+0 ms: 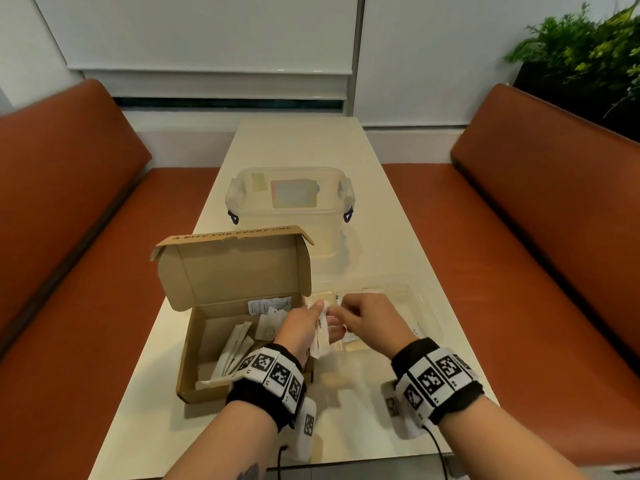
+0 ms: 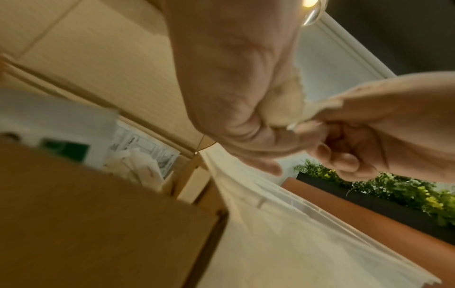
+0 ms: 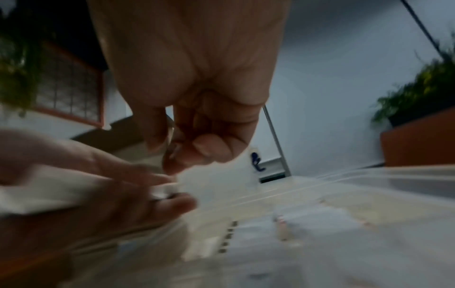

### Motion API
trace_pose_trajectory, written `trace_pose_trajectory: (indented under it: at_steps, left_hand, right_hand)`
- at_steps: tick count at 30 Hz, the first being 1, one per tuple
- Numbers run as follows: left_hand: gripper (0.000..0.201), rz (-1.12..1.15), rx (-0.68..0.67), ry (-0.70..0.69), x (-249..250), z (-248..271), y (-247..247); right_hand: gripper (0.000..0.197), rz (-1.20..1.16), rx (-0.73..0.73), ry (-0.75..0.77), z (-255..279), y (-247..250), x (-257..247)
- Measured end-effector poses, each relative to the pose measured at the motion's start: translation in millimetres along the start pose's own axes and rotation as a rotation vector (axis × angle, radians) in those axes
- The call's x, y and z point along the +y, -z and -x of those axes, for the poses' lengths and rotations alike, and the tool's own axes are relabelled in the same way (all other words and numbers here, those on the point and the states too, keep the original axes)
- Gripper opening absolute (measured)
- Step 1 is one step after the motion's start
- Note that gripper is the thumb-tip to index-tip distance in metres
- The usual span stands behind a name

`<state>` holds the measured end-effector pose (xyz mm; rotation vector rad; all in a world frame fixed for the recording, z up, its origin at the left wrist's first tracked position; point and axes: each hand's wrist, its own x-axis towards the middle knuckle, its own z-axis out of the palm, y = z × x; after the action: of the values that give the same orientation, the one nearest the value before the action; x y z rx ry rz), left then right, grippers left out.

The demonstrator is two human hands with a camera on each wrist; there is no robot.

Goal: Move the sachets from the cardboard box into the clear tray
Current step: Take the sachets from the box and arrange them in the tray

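An open cardboard box (image 1: 194, 368) sits on the table's left side with several white sachets (image 1: 235, 344) inside. To its right lies the clear tray (image 1: 424, 306), with sachets (image 1: 349, 336) lying in it. My left hand (image 1: 317, 315) is at the box's right edge and grips a bundle of white sachets (image 1: 320, 342) that hangs down from it. My right hand (image 1: 341, 311) meets it over the tray's left end and pinches one sachet (image 3: 216, 181) at the top of the bundle. In the left wrist view, my left hand (image 2: 248, 124) holds the sachets (image 2: 283, 109) in its palm.
A clear lidded storage container (image 1: 291, 202) stands behind the box and tray. Orange benches (image 1: 519, 271) run along both long sides of the table (image 1: 346, 427). A green plant (image 1: 588, 53) is at the far right.
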<state>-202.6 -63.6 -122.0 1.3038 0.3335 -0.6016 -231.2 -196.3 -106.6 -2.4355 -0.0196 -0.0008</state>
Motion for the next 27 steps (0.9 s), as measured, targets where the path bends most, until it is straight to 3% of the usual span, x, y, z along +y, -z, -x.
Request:
trace_pose_trajectory:
  at_steps: [2,6,10,18,22,27]
  left_hand:
    - [0.035,-0.051,0.036,-0.014,-0.7,-3.0,0.2]
    - [0.031,-0.01,0.042,-0.022,0.4,-1.8,2.9]
    - [0.03,0.038,0.012,-0.035,0.1,0.7,3.7]
    - [0.017,-0.03,0.094,-0.12,-2.1,-2.7,7.6]
    - [0.026,0.0,0.161,-0.134,1.8,-6.3,11.3]
    - [0.038,-0.255,0.282,-0.293,-1.4,-8.1,20.9]
  right_hand:
    - [0.042,-0.094,-0.073,-0.074,0.9,-5.7,-11.7]
    - [0.02,-0.332,-0.127,-0.193,2.1,-11.0,-16.4]
    - [0.029,-0.472,-0.116,-0.199,2.5,-10.8,-12.8]
    - [0.028,-0.472,-0.194,-0.156,-1.3,-9.7,-5.9]
    - [0.027,-0.472,-0.141,-0.212,-7.9,-5.9,2.3]
    - [0.027,-0.418,-0.095,-0.317,-20.8,-9.0,11.0]
